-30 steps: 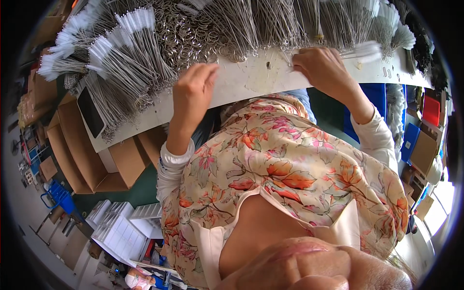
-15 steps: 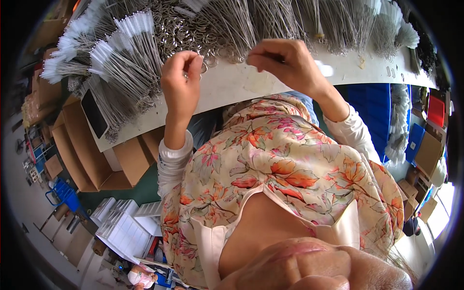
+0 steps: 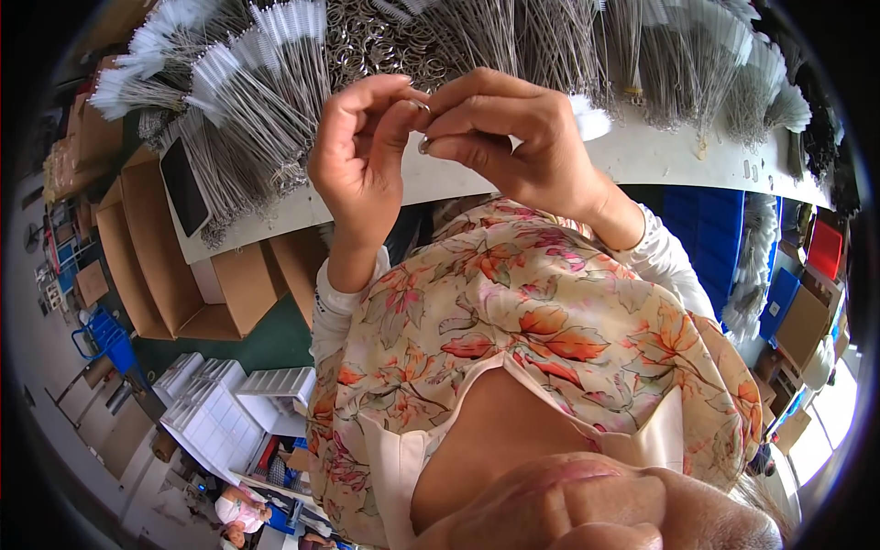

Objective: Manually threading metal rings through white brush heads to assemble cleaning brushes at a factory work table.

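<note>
My left hand (image 3: 362, 160) is closed in a pinch, with a small shiny metal ring (image 3: 421, 105) partly showing at the thumb and fingertip. Against it, my right hand (image 3: 513, 133) has its fingers bent and pinched, the fingertips meeting those of the left. From behind the right hand sticks out the white bristle head of a brush (image 3: 591, 117); its thin stalk is hidden by the hand. Both hands are raised over the near edge of the white table (image 3: 440, 179). Just beyond them lies a heap of loose metal rings (image 3: 367, 41).
Bundles of wire-handled brushes (image 3: 252, 96) crowd the table's left and back. A black-screened phone (image 3: 185, 188) lies at the left edge. Open cardboard boxes (image 3: 215, 321) stand below left, a blue bin (image 3: 701, 234) below right. Farther off, a person (image 3: 240, 513) is at lower left.
My hands have come together from being apart, their fingertips now touching. The brush head has moved left with my right hand. The whole view has shifted slightly.
</note>
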`<control>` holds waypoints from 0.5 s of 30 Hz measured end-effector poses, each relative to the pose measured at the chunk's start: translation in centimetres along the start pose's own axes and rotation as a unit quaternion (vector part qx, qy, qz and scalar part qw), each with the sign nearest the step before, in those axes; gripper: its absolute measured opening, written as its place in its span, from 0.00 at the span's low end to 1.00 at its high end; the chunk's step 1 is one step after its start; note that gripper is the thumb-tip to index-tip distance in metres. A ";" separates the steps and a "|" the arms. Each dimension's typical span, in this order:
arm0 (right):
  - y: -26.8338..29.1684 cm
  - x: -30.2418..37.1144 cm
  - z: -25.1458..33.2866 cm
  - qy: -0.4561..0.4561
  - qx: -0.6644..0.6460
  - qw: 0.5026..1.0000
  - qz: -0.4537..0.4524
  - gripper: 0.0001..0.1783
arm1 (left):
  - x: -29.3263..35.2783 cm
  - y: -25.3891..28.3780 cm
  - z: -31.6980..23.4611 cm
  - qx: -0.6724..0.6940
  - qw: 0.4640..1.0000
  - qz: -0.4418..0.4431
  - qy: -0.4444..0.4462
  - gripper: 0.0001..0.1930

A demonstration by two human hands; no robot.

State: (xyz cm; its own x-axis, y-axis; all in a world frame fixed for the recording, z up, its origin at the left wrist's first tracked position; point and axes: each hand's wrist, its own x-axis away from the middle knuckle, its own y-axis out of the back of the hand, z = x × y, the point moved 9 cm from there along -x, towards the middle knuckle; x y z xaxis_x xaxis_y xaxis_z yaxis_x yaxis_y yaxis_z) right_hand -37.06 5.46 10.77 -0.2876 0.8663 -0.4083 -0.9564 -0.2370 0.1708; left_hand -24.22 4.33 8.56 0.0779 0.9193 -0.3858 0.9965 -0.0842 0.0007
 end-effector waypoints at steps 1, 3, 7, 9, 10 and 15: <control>-0.2 0.1 0.5 0.027 0.023 0.999 0.004 0.06 | 0.0 0.1 -0.7 -0.053 0.998 0.003 -0.029 0.04; -0.4 0.3 1.1 0.063 0.062 0.996 0.003 0.07 | -0.3 0.2 -0.8 -0.033 0.999 0.014 -0.015 0.04; -0.6 0.3 1.2 0.065 0.056 0.996 0.011 0.07 | 0.2 0.2 1.6 0.153 0.980 0.049 0.114 0.04; -0.6 -0.1 1.3 0.067 0.010 0.998 0.013 0.08 | 0.7 -0.2 2.7 0.255 0.951 0.024 0.174 0.05; -0.7 -0.1 1.3 0.068 0.008 0.998 0.015 0.08 | 1.2 -0.6 3.7 0.353 0.907 0.000 0.231 0.05; -0.6 0.3 1.6 0.080 0.083 0.993 0.011 0.06 | 0.4 0.2 1.1 0.089 0.991 0.039 0.097 0.08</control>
State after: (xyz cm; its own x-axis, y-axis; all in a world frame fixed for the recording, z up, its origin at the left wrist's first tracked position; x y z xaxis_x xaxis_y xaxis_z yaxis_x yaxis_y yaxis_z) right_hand -36.47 6.51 11.95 -0.3265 0.7769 -0.5383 -0.9317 -0.1686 0.3218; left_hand -24.07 4.26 7.34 0.1760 0.9624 -0.2069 0.9671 -0.2083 -0.1460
